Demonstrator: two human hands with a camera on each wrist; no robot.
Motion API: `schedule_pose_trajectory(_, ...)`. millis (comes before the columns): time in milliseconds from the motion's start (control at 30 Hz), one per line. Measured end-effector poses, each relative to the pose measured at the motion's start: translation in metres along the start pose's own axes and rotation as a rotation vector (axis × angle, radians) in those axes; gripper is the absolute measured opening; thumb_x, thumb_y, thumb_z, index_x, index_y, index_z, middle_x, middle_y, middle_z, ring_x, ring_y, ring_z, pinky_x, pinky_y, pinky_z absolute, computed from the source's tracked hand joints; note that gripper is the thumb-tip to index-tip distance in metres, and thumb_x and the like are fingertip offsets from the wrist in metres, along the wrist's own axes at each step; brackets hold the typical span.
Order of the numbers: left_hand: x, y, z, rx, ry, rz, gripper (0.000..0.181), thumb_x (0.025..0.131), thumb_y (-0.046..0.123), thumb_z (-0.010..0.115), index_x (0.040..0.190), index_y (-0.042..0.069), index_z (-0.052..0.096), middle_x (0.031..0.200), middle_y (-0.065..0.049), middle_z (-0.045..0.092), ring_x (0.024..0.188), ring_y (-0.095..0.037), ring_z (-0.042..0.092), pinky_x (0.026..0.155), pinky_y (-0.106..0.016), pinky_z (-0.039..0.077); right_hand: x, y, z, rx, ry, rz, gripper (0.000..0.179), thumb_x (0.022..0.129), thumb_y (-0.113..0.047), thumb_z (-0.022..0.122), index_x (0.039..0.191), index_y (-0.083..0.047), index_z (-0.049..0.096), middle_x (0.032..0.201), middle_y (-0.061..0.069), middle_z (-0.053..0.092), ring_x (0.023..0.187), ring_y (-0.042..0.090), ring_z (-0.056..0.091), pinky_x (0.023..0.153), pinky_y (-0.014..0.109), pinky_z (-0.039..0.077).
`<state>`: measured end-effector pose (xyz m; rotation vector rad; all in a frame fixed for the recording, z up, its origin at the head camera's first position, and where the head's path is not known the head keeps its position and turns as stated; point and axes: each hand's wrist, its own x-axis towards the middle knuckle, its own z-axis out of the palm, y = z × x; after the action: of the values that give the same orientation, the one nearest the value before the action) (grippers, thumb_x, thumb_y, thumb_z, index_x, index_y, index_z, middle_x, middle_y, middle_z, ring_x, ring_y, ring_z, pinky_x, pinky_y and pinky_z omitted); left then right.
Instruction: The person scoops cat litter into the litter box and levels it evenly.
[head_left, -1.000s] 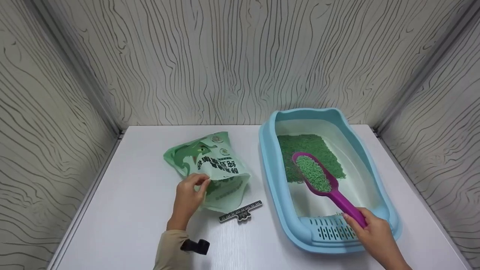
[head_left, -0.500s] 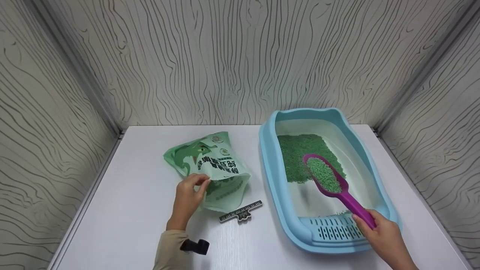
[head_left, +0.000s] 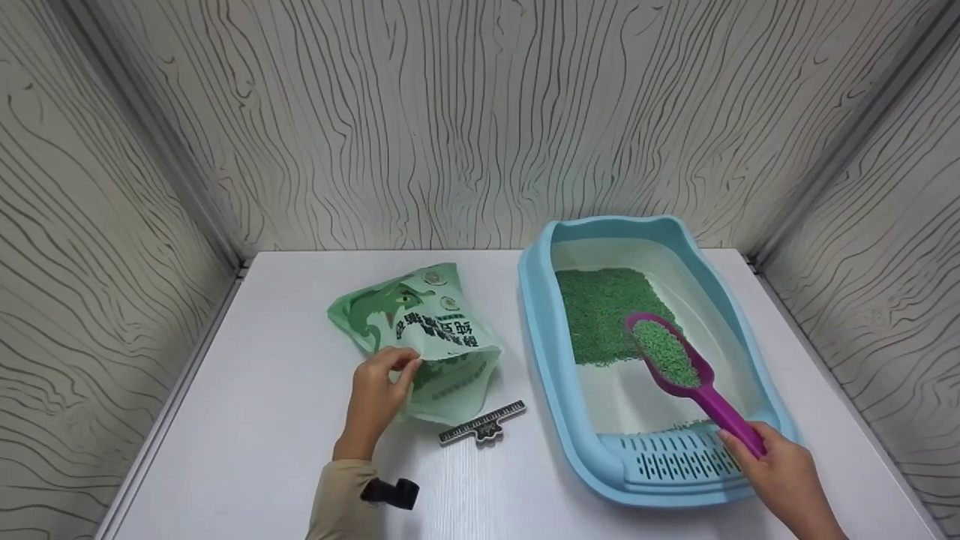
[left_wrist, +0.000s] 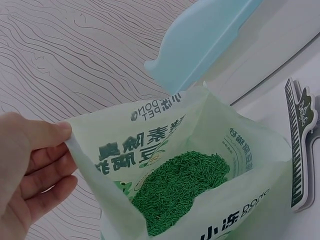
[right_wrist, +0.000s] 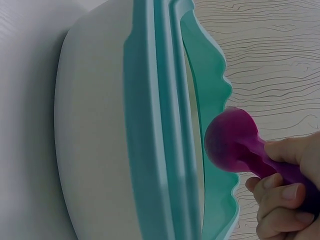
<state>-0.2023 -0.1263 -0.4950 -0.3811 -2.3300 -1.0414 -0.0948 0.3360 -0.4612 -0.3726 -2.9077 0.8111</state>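
My right hand (head_left: 784,474) grips the handle of a magenta scoop (head_left: 724,412) heaped with green pellets (head_left: 666,354). The scoop is over the blue and white litter box (head_left: 537,330), which has a layer of green pellet litter (head_left: 609,311) across its left and far part. In the right wrist view the scoop's rounded underside (right_wrist: 227,142) shows beside the box's rim. My left hand (head_left: 379,394) pinches the mouth edge of a light green cat litter bag (head_left: 450,311). The bag's mouth gapes, and the left wrist view shows green pellets (left_wrist: 177,187) inside.
A long clip with a piano-key pattern (head_left: 482,424) lies on the white table (head_left: 262,420), between bag and box. Wood-grain panels (head_left: 450,120) stand at the back and both sides. Slots pierce the box's near ledge (head_left: 671,456).
My right hand has moved the loaded scoop to the right and slightly nearer over the box, with the pellets still heaped in it. The left hand and bag have stayed in place.
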Motion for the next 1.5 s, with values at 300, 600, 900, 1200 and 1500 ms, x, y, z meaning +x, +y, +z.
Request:
schedule_pose_trajectory(300,0.0,0.001,0.0,0.019,-0.005,-0.017,0.008,0.085,0.009,0.072,0.087,0.001,0.071,0.081,-0.005,0.072,0.074,-0.016,0.067,0.068,-0.028,0.058,0.004,0.009,0.001,0.005,-0.011,0.027,0.038,0.092,-0.026,0.066,0.101,0.01,0.058,0.058,0.002,0.046,0.049,0.007,0.036,0.043,0.018,0.032)
schedule_pose_trajectory(600,-0.001,0.0,0.001,0.015,-0.001,-0.019,0.007,0.084,0.007,0.073,0.087,0.002,0.07,0.081,-0.005,0.071,0.073,-0.016,0.067,0.068,-0.028,0.058,0.009,0.016,-0.001,-0.013,-0.043,0.054,0.042,0.093,-0.028,0.064,0.102,0.013,0.057,0.06,0.002,0.047,0.052,0.009,0.038,0.044,0.019,0.033)
schedule_pose_trajectory(900,-0.001,0.0,0.002,0.011,0.002,-0.02,0.006,0.084,0.007,0.072,0.087,0.002,0.071,0.082,-0.005,0.071,0.074,-0.016,0.067,0.068,-0.028,0.058,0.012,0.021,0.0,-0.041,-0.016,0.043,0.038,0.092,-0.025,0.065,0.093,0.013,0.058,0.056,0.001,0.044,0.049,0.009,0.037,0.043,0.02,0.03)
schedule_pose_trajectory(1200,-0.002,-0.002,0.002,-0.011,0.027,0.027,0.007,0.084,0.006,0.072,0.087,0.001,0.07,0.081,-0.006,0.071,0.072,-0.017,0.067,0.066,-0.028,0.058,0.017,0.026,-0.001,-0.04,-0.094,0.118,0.044,0.093,-0.029,0.062,0.096,0.015,0.056,0.06,0.004,0.049,0.055,0.014,0.043,0.047,0.022,0.034)
schedule_pose_trajectory(1500,-0.002,-0.002,0.002,-0.011,0.015,0.008,0.007,0.085,0.008,0.071,0.087,0.002,0.07,0.081,-0.005,0.071,0.073,-0.017,0.067,0.067,-0.028,0.058,0.023,0.028,0.0,-0.033,-0.116,0.143,0.042,0.094,-0.028,0.061,0.091,0.014,0.056,0.06,0.004,0.05,0.057,0.015,0.045,0.047,0.023,0.036)
